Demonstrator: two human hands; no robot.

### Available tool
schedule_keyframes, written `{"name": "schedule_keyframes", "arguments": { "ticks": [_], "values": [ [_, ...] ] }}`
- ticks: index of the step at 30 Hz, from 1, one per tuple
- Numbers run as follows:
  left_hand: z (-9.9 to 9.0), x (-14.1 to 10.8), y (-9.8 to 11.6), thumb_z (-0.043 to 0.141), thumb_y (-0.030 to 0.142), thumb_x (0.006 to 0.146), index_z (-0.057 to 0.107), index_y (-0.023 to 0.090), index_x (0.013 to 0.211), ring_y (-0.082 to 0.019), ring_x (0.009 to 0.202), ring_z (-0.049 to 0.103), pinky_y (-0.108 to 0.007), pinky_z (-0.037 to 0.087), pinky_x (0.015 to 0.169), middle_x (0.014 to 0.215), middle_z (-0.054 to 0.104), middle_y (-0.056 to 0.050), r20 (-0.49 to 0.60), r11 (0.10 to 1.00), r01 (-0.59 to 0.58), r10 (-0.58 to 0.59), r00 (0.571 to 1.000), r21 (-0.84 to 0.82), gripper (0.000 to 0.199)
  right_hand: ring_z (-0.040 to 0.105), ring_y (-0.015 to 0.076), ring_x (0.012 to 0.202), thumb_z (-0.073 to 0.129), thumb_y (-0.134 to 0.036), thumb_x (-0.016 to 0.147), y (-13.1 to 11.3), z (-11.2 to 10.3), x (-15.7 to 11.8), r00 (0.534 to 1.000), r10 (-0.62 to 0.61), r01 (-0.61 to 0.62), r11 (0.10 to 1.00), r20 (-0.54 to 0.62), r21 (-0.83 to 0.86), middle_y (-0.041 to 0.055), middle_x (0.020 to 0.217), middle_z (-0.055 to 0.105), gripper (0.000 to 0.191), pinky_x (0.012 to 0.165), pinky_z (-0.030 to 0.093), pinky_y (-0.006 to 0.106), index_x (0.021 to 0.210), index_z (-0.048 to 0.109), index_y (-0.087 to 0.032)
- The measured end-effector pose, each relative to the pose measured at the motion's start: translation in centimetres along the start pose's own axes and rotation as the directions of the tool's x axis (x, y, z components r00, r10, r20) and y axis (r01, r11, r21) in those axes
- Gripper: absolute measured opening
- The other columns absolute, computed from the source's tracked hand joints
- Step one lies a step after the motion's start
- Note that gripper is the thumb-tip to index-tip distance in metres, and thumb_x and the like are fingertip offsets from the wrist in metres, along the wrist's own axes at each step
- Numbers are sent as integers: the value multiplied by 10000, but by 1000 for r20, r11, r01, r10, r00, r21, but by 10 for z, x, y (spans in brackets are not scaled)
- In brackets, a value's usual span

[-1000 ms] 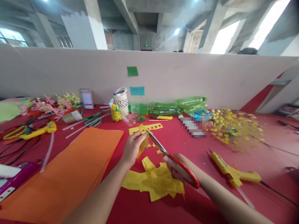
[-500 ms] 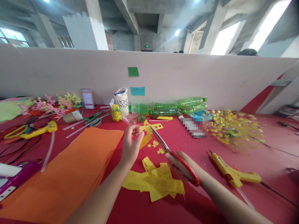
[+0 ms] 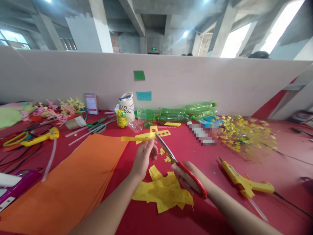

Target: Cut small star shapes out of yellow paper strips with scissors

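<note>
My left hand (image 3: 144, 156) pinches a narrow yellow paper strip (image 3: 132, 138), which sticks out to the left. In my right hand (image 3: 184, 176) are red-handled scissors (image 3: 193, 178), their blades pointing up and left with the tips at the strip's right end beside my left fingers. Behind the strip lie yellow pieces with star-shaped holes (image 3: 164, 133). Small cut-out yellow stars (image 3: 167, 159) rest under and left of the blades. Nearer me is a pile of yellow paper pieces (image 3: 162, 192) between my forearms.
Orange sheets (image 3: 80, 173) lie at the left, beside a yellow glue gun (image 3: 44, 136). Another yellow glue gun (image 3: 246, 179) and a star-covered bunch (image 3: 244, 133) lie right. Green plastic bottles (image 3: 176, 117), a white cup (image 3: 127, 107) and a yellow cutter (image 3: 172, 124) are at the back.
My left hand has moved nearer me and slightly right, turning the yellow strip so that it extends leftward. The scissors have shifted slightly left and down.
</note>
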State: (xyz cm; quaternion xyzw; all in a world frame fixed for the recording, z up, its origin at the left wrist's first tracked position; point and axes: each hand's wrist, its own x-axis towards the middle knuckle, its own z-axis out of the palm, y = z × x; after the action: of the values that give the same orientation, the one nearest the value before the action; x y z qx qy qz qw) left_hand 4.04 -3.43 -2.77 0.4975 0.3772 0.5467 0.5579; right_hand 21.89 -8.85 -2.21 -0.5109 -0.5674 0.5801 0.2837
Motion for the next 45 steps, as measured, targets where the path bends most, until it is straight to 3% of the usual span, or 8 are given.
{"name": "schedule_keyframes", "arguments": {
  "ticks": [4,9,13,24,38,45],
  "values": [
    [-4,5,3,593,420,818,632,158,782,-77,490,480,-203,370,474,598,560,23,-154,995,-43,29,988,-87,268,274,39,267,566,-552,814,4,5,1,998,39,-38,999,-40,9,-118,332,333,445,384,295,199,600,394,-202],
    [-9,8,3,629,357,783,642,143,712,-74,493,477,-202,370,474,585,568,13,-189,990,-36,10,982,-135,226,312,43,276,582,-539,811,5,4,2,999,38,-38,999,-18,-10,-114,359,347,445,366,278,188,607,374,-203],
    [-11,10,3,625,337,778,601,154,665,-82,494,480,-216,380,487,588,578,10,-178,995,-34,17,984,-91,217,310,42,282,561,-544,829,7,-1,2,999,16,-15,1000,47,-18,-118,366,336,436,380,288,188,625,389,-199],
    [-17,12,4,604,350,798,588,161,681,-94,510,503,-227,394,505,594,582,6,-98,997,-66,70,993,45,224,329,61,354,549,-562,836,2,-8,-1,996,-26,36,993,86,-116,-102,377,320,463,398,274,190,604,367,-206],
    [-23,16,5,595,318,795,580,163,650,-101,500,506,-236,384,497,577,588,4,-4,998,-60,60,998,25,213,340,55,347,565,-580,819,-2,-11,-5,994,-4,15,994,110,-105,-95,382,358,468,406,287,199,606,405,-195],
    [-27,18,5,589,339,799,593,159,658,-105,505,513,-238,394,500,584,590,-1,23,996,-57,56,998,72,229,299,45,301,584,-614,776,-9,-8,-4,995,84,-78,992,52,-104,-105,353,325,492,350,234,188,596,378,-205]
  ]
}}
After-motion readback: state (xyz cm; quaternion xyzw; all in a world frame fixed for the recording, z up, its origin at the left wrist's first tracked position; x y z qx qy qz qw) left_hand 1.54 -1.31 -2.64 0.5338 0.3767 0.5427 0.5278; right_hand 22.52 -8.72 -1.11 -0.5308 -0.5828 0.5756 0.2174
